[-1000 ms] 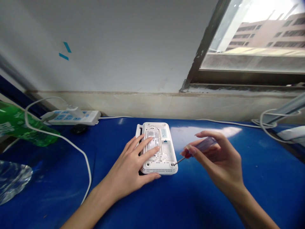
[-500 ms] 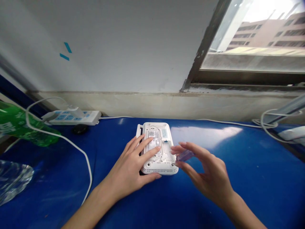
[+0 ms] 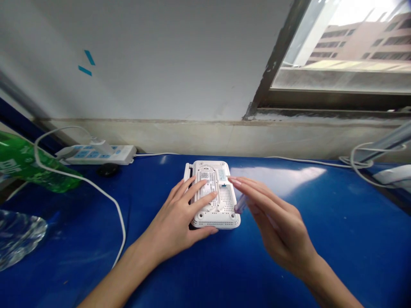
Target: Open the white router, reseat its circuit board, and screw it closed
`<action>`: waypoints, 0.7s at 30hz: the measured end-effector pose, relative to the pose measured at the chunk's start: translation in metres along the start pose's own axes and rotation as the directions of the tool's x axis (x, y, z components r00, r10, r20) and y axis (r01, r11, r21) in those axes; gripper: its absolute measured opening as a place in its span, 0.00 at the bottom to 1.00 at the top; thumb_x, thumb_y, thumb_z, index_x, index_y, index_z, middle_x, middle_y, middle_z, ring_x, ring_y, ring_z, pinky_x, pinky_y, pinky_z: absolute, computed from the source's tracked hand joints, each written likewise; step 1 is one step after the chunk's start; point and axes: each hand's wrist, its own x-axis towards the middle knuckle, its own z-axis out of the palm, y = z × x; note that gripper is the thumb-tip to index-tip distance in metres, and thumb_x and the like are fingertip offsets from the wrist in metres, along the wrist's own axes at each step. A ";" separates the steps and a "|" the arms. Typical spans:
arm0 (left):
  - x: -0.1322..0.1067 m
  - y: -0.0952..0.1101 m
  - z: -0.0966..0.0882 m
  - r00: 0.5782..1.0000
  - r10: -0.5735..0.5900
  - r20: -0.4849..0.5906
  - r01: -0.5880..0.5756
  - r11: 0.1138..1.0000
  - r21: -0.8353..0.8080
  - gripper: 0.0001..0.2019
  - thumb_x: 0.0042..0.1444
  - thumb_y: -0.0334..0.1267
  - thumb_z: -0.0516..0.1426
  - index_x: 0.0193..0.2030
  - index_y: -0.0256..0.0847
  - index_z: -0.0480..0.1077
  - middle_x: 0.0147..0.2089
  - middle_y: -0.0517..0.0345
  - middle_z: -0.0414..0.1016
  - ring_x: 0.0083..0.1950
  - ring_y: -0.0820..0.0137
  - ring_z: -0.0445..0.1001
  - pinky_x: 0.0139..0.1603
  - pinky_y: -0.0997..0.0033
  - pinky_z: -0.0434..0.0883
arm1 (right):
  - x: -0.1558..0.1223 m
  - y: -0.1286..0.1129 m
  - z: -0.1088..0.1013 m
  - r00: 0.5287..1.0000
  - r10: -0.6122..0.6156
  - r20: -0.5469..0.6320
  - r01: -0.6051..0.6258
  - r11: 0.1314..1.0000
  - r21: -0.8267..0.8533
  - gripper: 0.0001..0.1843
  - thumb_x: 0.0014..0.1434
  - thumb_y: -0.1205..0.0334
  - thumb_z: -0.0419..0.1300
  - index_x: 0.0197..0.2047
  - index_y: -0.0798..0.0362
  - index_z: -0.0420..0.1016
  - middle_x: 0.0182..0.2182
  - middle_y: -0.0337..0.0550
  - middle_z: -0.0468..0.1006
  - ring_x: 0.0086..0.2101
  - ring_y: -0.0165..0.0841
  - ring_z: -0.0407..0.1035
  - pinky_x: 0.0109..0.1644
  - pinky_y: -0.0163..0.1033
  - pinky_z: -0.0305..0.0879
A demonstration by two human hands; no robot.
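Note:
A white router-like box (image 3: 221,220) with a perforated shell, a label and a slim bar along its left side lies on the blue table. My left hand (image 3: 180,214) rests flat on its left part, fingers spread and thumb along the near edge. Beside the box's right edge is my right hand (image 3: 279,222), its fingers straight and close together, index fingertip by the pale blue label. A small translucent purple piece (image 3: 240,204) shows under those fingers, its tip near the box's lower right corner. The rest of it is hidden by the hand.
At the left stand a white power strip (image 3: 99,155) with a plug, a black round object (image 3: 108,170) and a green bottle (image 3: 41,164). A clear plastic bottle (image 3: 21,237) lies nearer. A white cable (image 3: 109,196) loops across the left side; another cable (image 3: 359,164) coils at right.
My right hand has turned over the purple piece, its fingers straightening and reaching farther along the box's right side. My left hand stays on the box. The view has tilted slightly.

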 end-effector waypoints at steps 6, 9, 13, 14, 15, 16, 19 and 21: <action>0.000 -0.001 0.000 1.000 -0.003 0.011 0.003 1.000 0.012 0.36 0.61 0.59 0.61 0.73 0.59 0.58 0.78 0.58 0.50 0.78 0.51 0.48 0.74 0.37 0.57 | -0.001 -0.001 0.000 0.991 0.006 -0.135 -0.011 0.999 -0.041 0.17 0.60 0.74 0.67 0.51 0.51 0.80 0.36 0.42 0.75 0.34 0.30 0.72 0.36 0.35 0.71; 0.001 -0.001 0.000 1.000 -0.003 0.009 0.003 1.000 0.011 0.36 0.60 0.58 0.62 0.73 0.59 0.58 0.78 0.57 0.50 0.78 0.51 0.48 0.74 0.37 0.57 | 0.000 0.000 0.000 0.996 0.018 -0.084 -0.021 0.999 -0.035 0.20 0.66 0.73 0.61 0.59 0.51 0.77 0.45 0.49 0.76 0.44 0.35 0.73 0.43 0.39 0.73; 0.001 0.000 -0.001 1.000 -0.006 0.009 0.006 1.000 0.005 0.36 0.60 0.59 0.62 0.72 0.58 0.59 0.77 0.57 0.52 0.77 0.50 0.49 0.74 0.37 0.56 | 0.002 -0.001 -0.001 1.000 -0.007 -0.011 0.008 0.995 0.100 0.26 0.67 0.78 0.54 0.65 0.53 0.70 0.53 0.51 0.78 0.56 0.39 0.70 0.55 0.46 0.72; 0.001 0.001 -0.001 1.000 -0.006 0.011 0.006 1.000 0.004 0.36 0.60 0.59 0.62 0.72 0.58 0.59 0.77 0.56 0.52 0.77 0.50 0.49 0.74 0.37 0.57 | 0.003 -0.001 -0.002 0.999 -0.016 -0.030 0.020 0.994 0.107 0.25 0.66 0.79 0.57 0.63 0.52 0.73 0.49 0.49 0.79 0.53 0.38 0.71 0.53 0.44 0.72; 0.001 0.001 -0.002 1.000 -0.005 0.014 0.005 1.000 0.003 0.36 0.60 0.59 0.61 0.73 0.58 0.59 0.77 0.56 0.52 0.77 0.50 0.49 0.73 0.37 0.57 | 0.003 -0.001 -0.002 0.998 -0.019 -0.054 0.024 0.995 0.097 0.23 0.63 0.78 0.61 0.59 0.52 0.76 0.45 0.47 0.80 0.49 0.38 0.72 0.49 0.43 0.73; 0.000 0.001 -0.002 1.000 -0.004 0.017 0.004 1.000 0.002 0.36 0.60 0.59 0.61 0.73 0.58 0.59 0.77 0.56 0.52 0.77 0.50 0.49 0.73 0.36 0.57 | 0.003 -0.001 -0.002 0.997 -0.017 -0.081 0.023 0.997 0.075 0.21 0.61 0.78 0.64 0.55 0.51 0.78 0.41 0.45 0.80 0.45 0.37 0.73 0.46 0.42 0.72; 0.000 0.001 -0.002 1.000 -0.007 0.020 0.007 1.000 0.002 0.36 0.60 0.59 0.61 0.73 0.59 0.58 0.77 0.57 0.51 0.77 0.50 0.49 0.73 0.36 0.57 | 0.002 0.002 -0.002 0.991 -0.008 -0.132 0.007 1.000 -0.008 0.18 0.60 0.74 0.68 0.53 0.51 0.80 0.36 0.43 0.75 0.40 0.36 0.70 0.42 0.42 0.70; 0.000 0.000 -0.001 1.000 -0.010 0.018 0.010 1.000 0.006 0.36 0.60 0.59 0.62 0.73 0.59 0.58 0.77 0.57 0.51 0.78 0.50 0.49 0.73 0.37 0.57 | 0.001 0.004 -0.001 0.993 0.006 -0.116 -0.011 0.999 -0.040 0.20 0.65 0.73 0.63 0.59 0.51 0.77 0.42 0.48 0.77 0.46 0.39 0.70 0.48 0.46 0.70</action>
